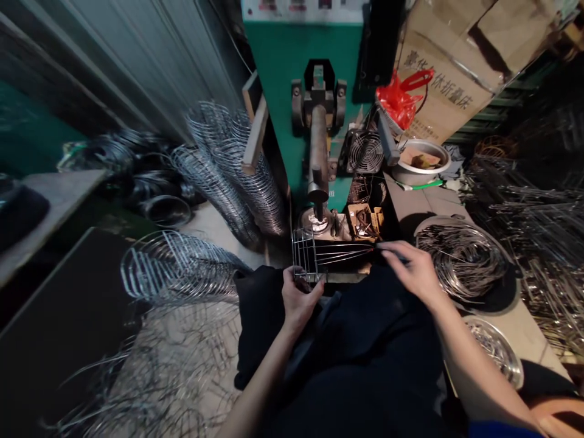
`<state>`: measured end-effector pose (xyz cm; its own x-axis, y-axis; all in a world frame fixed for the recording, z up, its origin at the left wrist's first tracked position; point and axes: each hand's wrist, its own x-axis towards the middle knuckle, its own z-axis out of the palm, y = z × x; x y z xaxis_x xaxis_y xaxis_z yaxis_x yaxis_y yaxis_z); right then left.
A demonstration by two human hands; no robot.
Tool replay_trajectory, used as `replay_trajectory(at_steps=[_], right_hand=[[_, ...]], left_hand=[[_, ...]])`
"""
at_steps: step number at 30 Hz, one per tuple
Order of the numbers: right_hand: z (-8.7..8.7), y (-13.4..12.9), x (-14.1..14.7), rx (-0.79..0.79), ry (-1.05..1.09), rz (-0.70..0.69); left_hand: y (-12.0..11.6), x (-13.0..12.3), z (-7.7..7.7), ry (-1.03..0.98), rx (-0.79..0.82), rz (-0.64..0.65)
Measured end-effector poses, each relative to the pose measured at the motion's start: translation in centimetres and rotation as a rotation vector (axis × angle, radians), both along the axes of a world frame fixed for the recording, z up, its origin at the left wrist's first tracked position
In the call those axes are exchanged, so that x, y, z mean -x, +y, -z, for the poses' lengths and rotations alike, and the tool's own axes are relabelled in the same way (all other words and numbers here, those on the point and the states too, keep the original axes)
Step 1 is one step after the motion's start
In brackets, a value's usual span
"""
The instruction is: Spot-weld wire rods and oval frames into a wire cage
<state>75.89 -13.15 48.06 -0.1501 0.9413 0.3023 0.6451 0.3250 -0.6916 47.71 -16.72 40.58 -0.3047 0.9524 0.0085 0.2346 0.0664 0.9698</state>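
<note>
My left hand (302,299) is closed round the lower edge of a small wire grid frame (305,246). From the frame, several long thin wires run to the right and draw together near a dark end. My right hand (413,271) pinches that end between thumb and fingers; the exact grip is partly hidden. The frame is held above my lap, just in front of a green machine (274,67). The machine's round metal arm (318,146) ends in a downward tip over a round base (316,222).
Stacks of bent wire frames (219,176) stand left, with another bundle (177,267) nearer. Loose wires litter the floor (173,365). On the right are a tub of coiled wires (460,258), a metal bowl (495,347), a basin (420,161) and a cardboard box (456,79).
</note>
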Motion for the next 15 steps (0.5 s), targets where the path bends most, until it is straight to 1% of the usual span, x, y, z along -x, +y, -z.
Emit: replay_trajectory(at_steps=[1, 2, 3, 5, 8, 10, 13, 15], right_hand=[[-0.7, 1.0, 2.4, -0.033, -0.058, -0.124], [-1.0, 1.8, 4.4, -0.060, -0.128, -0.217], [-0.9, 2.4, 5.9, -0.079, -0.197, -0.284], [-0.1, 3.3, 7.7, -0.095, -0.314, -0.354], [1.4, 4.1, 8.5, -0.139, -0.409, -0.359], [1.9, 4.6, 8.8, -0.206, -0.438, -0.332], [1.9, 5.3, 9.4, -0.295, -0.425, -0.303], [1.7, 6.0, 9.8, -0.322, -0.374, -0.289]], left_hand=[[-0.1, 0.1, -0.2, 0.006, 0.000, -0.008], [-0.2, 0.2, -0.3, 0.011, 0.001, -0.014], [-0.3, 0.4, -0.4, 0.017, 0.003, -0.019], [-0.2, 0.9, -0.7, 0.028, 0.010, -0.029], [0.3, 1.6, -1.1, 0.038, 0.019, -0.053], [0.8, 1.9, -1.3, 0.046, 0.024, -0.074], [1.6, 2.1, -1.4, 0.051, 0.027, -0.115], [2.1, 2.1, -1.4, 0.048, 0.027, -0.140]])
